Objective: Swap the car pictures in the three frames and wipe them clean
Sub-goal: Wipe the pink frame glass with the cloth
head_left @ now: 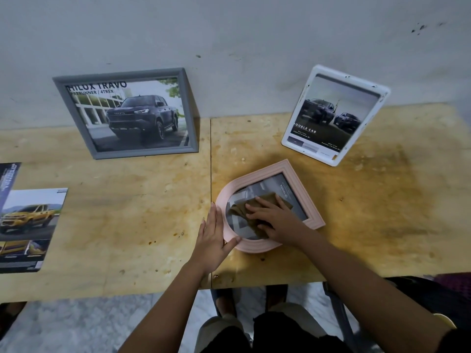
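On the desk, pink frame lies flat: right hand fingers flat, pressing cloth on glass; left hand fingers straight against rim. Grey frame, white frame lean on wall, filled. Likely last wipe; loose pictures remain.

Car brochure cut off at left edge, pink frame's picture partly under cloth

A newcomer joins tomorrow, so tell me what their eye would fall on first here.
The pink frame lying flat on the table, where the right hand presses a brown cloth on its glass and the left hand rests against its rounded edge. Behind, a grey frame and a white frame showing dark pickups lean against the wall; loose car prints lie far left.
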### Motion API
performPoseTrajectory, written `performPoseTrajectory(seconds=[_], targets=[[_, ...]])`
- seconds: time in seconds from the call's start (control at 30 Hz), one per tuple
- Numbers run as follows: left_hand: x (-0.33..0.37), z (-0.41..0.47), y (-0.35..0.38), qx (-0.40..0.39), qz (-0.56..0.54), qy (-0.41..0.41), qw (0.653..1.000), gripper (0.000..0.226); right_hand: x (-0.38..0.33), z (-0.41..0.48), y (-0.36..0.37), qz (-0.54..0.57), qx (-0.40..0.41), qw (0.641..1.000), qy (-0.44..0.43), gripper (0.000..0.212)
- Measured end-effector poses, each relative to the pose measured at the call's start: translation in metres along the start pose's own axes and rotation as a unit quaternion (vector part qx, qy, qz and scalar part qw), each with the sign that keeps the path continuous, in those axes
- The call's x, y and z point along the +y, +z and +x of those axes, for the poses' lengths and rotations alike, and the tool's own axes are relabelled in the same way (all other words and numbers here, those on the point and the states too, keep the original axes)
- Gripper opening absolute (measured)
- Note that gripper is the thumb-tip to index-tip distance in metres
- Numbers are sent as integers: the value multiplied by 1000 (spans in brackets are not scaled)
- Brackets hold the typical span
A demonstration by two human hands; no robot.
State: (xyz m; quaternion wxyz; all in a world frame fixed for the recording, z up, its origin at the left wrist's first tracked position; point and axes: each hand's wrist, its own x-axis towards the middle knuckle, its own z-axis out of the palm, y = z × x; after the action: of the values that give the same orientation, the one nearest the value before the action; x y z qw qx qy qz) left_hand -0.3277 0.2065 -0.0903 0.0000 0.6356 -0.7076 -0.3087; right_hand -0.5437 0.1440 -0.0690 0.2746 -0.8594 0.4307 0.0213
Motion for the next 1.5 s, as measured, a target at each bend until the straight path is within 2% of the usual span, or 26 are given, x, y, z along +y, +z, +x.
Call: performPoseTrajectory(seconds=[0.23,0.4,0.63,0.8,0.93,1.07,1.3,1.4,1.5], targets=[[3,-3,-3,-3,5,5,1000,108,9,-12,3,37,11,997,61,45],[4,-3,-4,-6,14,2,1000,97,6,-15,12,93,94,979,156,46],[4,-2,-3,-13,6,-2,1000,104,0,-10,25,137,221,943,208,34],[7,-2,-4,-8,18,-6,1000,98,-20,4,24,140,273,918,250,36],[10,-3,-7,5,26,-6,1000,85,-34,14,23,148,283,905,282,32],[9,-4,-7,5,25,-6,1000,86,-44,19,20,119,264,914,284,28],[8,-5,-6,9,18,-8,1000,87,-58,20,14,194,258,915,242,27],[5,-6,-5,25,12,2,1000,89,-53,16,4,297,254,891,229,19],[1,-8,-4,49,7,4,999,96,-42,8,-22,425,297,820,242,14]])
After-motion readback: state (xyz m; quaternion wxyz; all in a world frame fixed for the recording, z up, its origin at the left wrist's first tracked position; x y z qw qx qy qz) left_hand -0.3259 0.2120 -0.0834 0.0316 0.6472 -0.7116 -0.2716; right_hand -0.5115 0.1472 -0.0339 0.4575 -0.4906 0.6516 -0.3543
